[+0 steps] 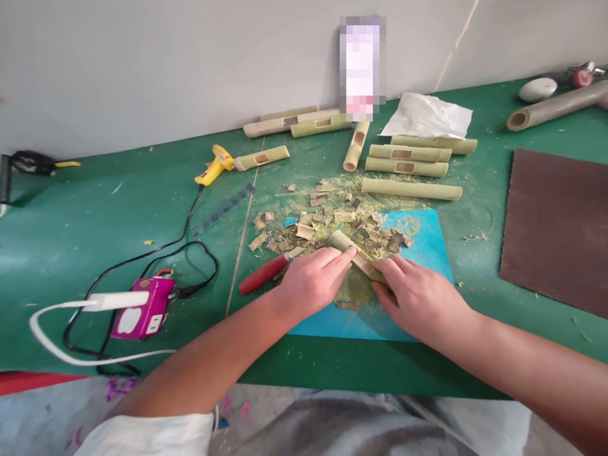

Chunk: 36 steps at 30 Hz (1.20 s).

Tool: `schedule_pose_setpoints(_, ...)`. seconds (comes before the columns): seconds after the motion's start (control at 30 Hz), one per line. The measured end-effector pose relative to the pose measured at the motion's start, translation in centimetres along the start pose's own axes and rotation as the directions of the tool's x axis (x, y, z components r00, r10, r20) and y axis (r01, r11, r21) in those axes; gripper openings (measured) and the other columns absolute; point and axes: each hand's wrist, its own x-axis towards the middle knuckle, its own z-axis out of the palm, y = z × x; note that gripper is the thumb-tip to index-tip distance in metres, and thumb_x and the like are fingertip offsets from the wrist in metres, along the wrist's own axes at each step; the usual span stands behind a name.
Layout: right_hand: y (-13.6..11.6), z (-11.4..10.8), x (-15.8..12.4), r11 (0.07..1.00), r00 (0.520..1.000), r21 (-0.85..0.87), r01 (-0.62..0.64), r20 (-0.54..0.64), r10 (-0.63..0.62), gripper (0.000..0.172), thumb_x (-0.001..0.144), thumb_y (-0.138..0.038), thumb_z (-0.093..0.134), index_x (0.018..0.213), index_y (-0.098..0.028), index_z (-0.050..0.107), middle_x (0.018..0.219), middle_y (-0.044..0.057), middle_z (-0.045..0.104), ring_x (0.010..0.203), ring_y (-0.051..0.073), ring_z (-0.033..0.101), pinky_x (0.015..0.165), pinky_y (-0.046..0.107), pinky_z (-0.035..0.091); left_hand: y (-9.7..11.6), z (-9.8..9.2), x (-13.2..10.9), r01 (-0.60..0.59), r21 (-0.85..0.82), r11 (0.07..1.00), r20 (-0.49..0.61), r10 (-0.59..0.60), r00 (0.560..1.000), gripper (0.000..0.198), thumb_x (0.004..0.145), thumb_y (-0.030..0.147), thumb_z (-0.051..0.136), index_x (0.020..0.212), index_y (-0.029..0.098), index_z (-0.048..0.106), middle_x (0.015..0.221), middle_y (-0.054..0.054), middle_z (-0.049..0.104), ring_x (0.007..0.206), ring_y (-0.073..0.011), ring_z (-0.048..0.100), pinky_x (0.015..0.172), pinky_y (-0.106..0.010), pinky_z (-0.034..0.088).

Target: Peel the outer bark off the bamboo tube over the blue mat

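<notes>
Both hands are on one pale green bamboo tube (pixel 365 261) with an opening cut in its side. The right hand (pixel 422 297) curls closed around its nearer end, probably to stop it rolling; the left hand (pixel 314 278) is partly curled, fingertips at the tube, though whether they grip or merely press cannot be told. Flat blue sheeting (pixel 430 244) lies underneath, perhaps shielding the green desk (pixel 342 364) from brown-and-green bamboo scraps (pixel 305 232). A red-handled tool (pixel 263 275) lies just beside the left hand, presumably within easy reach. The tube slants between the hands, its far end pointing forward and left.
</notes>
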Motion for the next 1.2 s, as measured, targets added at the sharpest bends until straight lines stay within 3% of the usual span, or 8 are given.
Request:
schedule_pose_setpoints(0.3,-1.7,-0.4,-0.1,0.961,0.988,-0.238,0.141,-0.034,-0.154,0.016,0.077,-0.003,0.051,0.080,-0.018,0.054,0.068,0.002,0.057,0.058,0.017,0.053,0.054,0.030,0.032,0.1,0.0,0.2,0.020,0.018,1.000,0.059,-0.021,0.998,0.029,0.099,0.019,0.040,0.118,0.010,0.060,0.087,-0.008,0.068,0.080,-0.0142,0.066,0.072,-0.024,0.057)
schedule_pose_setpoints(0.5,-0.3,0.3,0.0,0.999,0.999,-0.002,-0.033,0.008,0.033,0.003,0.087,-0.019,0.052,0.088,-0.018,0.054,0.076,0.002,0.059,0.064,0.015,0.056,0.054,0.028,0.034,0.2,0.3,0.1,0.029,0.021,0.999,0.051,-0.030,0.998,0.030,0.099,0.017,0.040,0.120,0.009,0.059,0.079,-0.006,0.065,0.074,-0.0138,0.065,0.069,-0.024,0.056)
schedule_pose_setpoints(0.7,-1.3,0.0,0.1,0.975,0.994,-0.191,0.110,0.027,-0.106,0.016,0.082,-0.004,0.048,0.083,-0.018,0.055,0.073,0.004,0.059,0.062,0.018,0.055,0.056,0.031,0.033,0.0,0.4,0.2,-0.001,0.028,1.000,0.070,-0.001,0.998,0.032,0.099,0.020,0.037,0.118,0.009,0.060,0.084,-0.008,0.066,0.077,-0.0151,0.066,0.070,-0.025,0.058)
schedule_pose_setpoints(0.83,-0.9,0.0,0.2,0.999,0.998,-0.038,-0.023,0.051,0.025,0.006,0.088,-0.016,0.050,0.088,-0.018,0.055,0.077,0.003,0.061,0.065,0.017,0.057,0.056,0.029,0.036,0.1,0.4,0.3,0.009,0.039,0.999,0.034,-0.010,0.999,0.031,0.099,0.017,0.037,0.119,0.010,0.059,0.080,-0.006,0.065,0.074,-0.0141,0.065,0.068,-0.024,0.057)
schedule_pose_setpoints(0.9,-0.9,0.0,0.2,0.999,0.998,-0.040,-0.028,0.049,0.030,0.006,0.088,-0.017,0.049,0.090,-0.018,0.056,0.078,0.003,0.062,0.067,0.017,0.058,0.057,0.029,0.037,0.2,0.4,0.4,0.006,0.033,0.999,0.035,-0.007,0.999,0.030,0.098,0.016,0.038,0.119,0.009,0.059,0.080,-0.007,0.065,0.075,-0.0145,0.064,0.069,-0.024,0.056)
schedule_pose_setpoints(1.03,-1.8,-0.2,0.1,0.966,0.993,-0.228,0.117,0.046,-0.110,0.016,0.078,-0.004,0.050,0.084,-0.017,0.056,0.076,0.005,0.062,0.063,0.019,0.056,0.055,0.031,0.034,0.1,0.3,0.5,-0.009,0.009,1.000,0.075,0.008,0.997,0.031,0.099,0.020,0.038,0.117,0.007,0.060,0.082,-0.008,0.064,0.077,-0.0163,0.065,0.069,-0.026,0.057)
schedule_pose_setpoints(1.1,-1.9,-0.2,0.0,0.964,0.991,-0.229,0.137,0.038,-0.132,0.016,0.077,-0.004,0.051,0.082,-0.018,0.056,0.075,0.005,0.061,0.064,0.020,0.056,0.054,0.031,0.034,0.1,0.3,0.5,-0.001,0.010,1.000,0.082,0.000,0.997,0.032,0.100,0.021,0.036,0.116,0.007,0.060,0.080,-0.008,0.064,0.075,-0.0161,0.065,0.068,-0.026,0.057)
schedule_pose_setpoints(1.2,-1.3,0.0,0.1,0.997,1.000,-0.082,-0.005,0.012,0.006,0.004,0.086,-0.015,0.052,0.085,-0.018,0.054,0.072,0.002,0.059,0.060,0.016,0.055,0.054,0.029,0.035,0.2,0.3,0.4,0.016,0.020,1.000,0.057,-0.017,0.998,0.031,0.099,0.019,0.037,0.119,0.008,0.059,0.079,-0.007,0.063,0.073,-0.0146,0.064,0.068,-0.025,0.056)
